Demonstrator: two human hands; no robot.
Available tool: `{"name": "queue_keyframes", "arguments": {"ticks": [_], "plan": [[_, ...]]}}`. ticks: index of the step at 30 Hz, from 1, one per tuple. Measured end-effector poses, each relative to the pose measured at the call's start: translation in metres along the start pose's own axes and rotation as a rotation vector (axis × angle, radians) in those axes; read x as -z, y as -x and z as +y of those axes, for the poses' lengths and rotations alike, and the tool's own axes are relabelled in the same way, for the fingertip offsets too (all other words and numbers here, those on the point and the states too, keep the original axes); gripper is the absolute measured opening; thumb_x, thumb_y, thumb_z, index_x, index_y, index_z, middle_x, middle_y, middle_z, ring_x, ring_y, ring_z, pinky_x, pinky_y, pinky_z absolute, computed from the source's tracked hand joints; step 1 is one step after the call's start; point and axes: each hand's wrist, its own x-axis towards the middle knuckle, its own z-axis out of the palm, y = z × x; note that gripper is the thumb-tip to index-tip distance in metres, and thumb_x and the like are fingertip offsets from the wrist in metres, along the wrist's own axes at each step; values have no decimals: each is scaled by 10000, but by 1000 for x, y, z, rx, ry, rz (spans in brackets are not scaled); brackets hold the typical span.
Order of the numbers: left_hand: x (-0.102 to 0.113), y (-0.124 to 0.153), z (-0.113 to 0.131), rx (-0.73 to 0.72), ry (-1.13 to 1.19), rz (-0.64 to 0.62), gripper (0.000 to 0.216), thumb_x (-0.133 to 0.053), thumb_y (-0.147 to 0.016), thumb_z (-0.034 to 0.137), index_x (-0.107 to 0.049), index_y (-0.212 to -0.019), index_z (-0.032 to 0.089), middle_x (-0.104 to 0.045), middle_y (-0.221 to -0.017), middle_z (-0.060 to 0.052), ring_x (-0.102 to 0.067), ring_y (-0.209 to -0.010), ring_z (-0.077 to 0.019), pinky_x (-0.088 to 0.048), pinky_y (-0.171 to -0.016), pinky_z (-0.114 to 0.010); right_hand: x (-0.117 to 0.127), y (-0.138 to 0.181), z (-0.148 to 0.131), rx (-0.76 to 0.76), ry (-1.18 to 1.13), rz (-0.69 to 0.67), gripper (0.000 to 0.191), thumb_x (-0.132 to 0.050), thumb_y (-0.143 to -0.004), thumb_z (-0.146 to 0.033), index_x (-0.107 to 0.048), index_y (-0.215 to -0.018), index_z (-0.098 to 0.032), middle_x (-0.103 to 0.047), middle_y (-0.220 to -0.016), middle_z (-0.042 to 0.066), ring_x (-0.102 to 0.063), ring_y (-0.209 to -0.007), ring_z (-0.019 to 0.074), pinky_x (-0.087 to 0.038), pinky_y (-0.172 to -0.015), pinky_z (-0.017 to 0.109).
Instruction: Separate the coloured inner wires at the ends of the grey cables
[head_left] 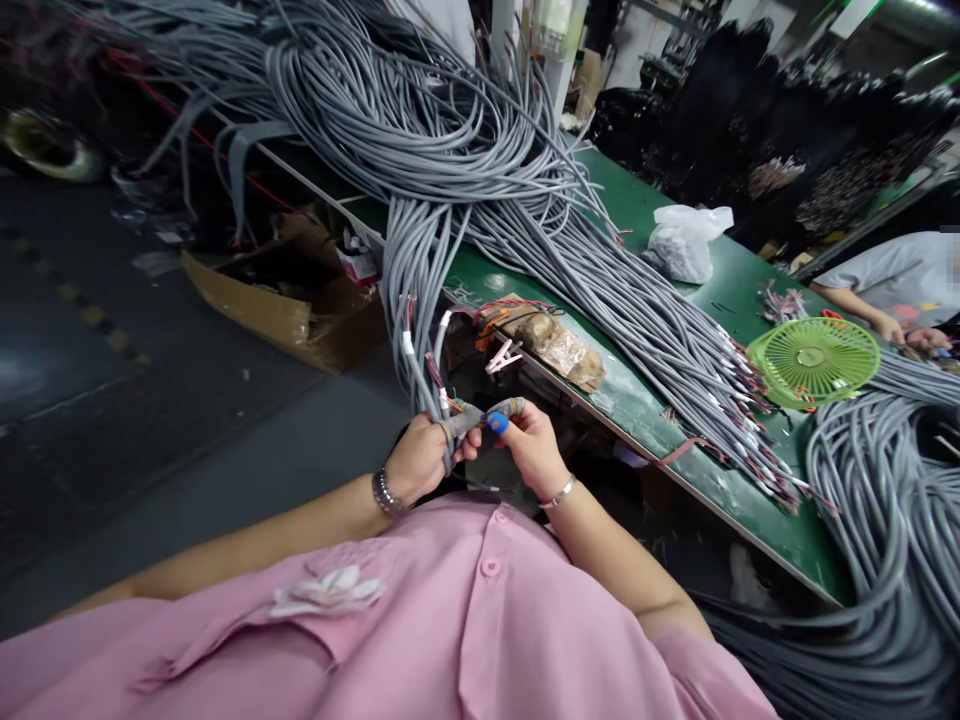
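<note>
My left hand [421,455] is closed around a few grey cables [420,290] that hang over the table edge from a large coil [375,120]. Their ends show white sleeves [409,343] and thin coloured wires. Grey tape or a covering wraps that hand's thumb. Close beside it, my right hand [536,445] is pinched at the cable ends, with blue tape [496,422] on one fingertip. What lies between its fingertips is too small to make out. A pink clip [502,357] sits at the table edge just beyond my hands.
The green table [720,290] carries a long cable bundle [637,310], a wrapped block [559,350], a white plastic bag [686,245] and a green fan [814,362]. A cardboard box [292,310] stands on the floor at left. Another person [900,280] works at far right near more coiled cables [877,500].
</note>
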Motion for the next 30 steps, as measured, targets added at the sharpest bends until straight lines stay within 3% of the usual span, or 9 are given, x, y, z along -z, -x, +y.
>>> {"name": "queue_keyframes", "arguments": {"ticks": [6, 9, 13, 17, 20, 23, 30], "plan": [[3, 10, 1, 35, -292, -284, 266, -661, -785, 332, -645, -620, 125, -637, -547, -48, -561, -454, -116, -366, -442, -216, -8, -14, -11, -63, -7, -134, 297, -768, -669, -397, -587, -725, -168, -560, -597, -35, -467, -497, 78, -371, -459, 199], [5, 16, -2, 84, -395, -367, 281, -702, -750, 323, -636, -565, 123, -627, -511, -46, -548, -433, -107, -348, -433, -206, -8, -23, -13, -69, -10, -67, 324, -778, -652, -412, -571, -722, -172, -501, -541, -63, -411, -454, 62, -357, -433, 189], [11, 9, -2, 45, -178, -186, 243, -696, -758, 349, -668, -671, 123, -619, -527, -24, -527, -411, -97, -319, -392, -197, 1, -26, -7, -104, -168, 62, 360, -732, -694, -486, -573, -799, -181, -531, -633, -47, -461, -499, 64, -443, -478, 197], [16, -3, 2, 27, 46, -32, 228, -712, -737, 344, -680, -765, 120, -611, -548, -11, -525, -426, -95, -372, -406, -199, 5, -16, -3, -175, -127, 52, 405, -649, -751, -568, -578, -834, -178, -538, -696, -29, -462, -505, 64, -457, -458, 204], [13, -6, 2, 28, 40, -16, 234, -712, -723, 346, -658, -716, 118, -615, -536, -25, -530, -419, -102, -363, -399, -201, -2, -11, -5, -136, 80, -36, 385, -679, -738, -537, -566, -811, -176, -505, -627, -48, -431, -466, 66, -406, -408, 195], [9, -6, -1, 19, 2, -29, 248, -702, -721, 355, -621, -664, 127, -619, -528, -31, -527, -402, -102, -323, -382, -198, -11, -13, -7, -56, 230, -34, 359, -704, -723, -494, -553, -789, -174, -518, -618, -49, -432, -469, 67, -368, -396, 188], [9, -7, -3, 9, -33, -31, 242, -693, -739, 340, -594, -653, 136, -621, -541, -24, -534, -418, -102, -320, -396, -204, -14, -19, -5, -102, 86, -47, 295, -699, -737, -425, -544, -781, -178, -466, -514, -78, -395, -428, 63, -351, -404, 190]]}}
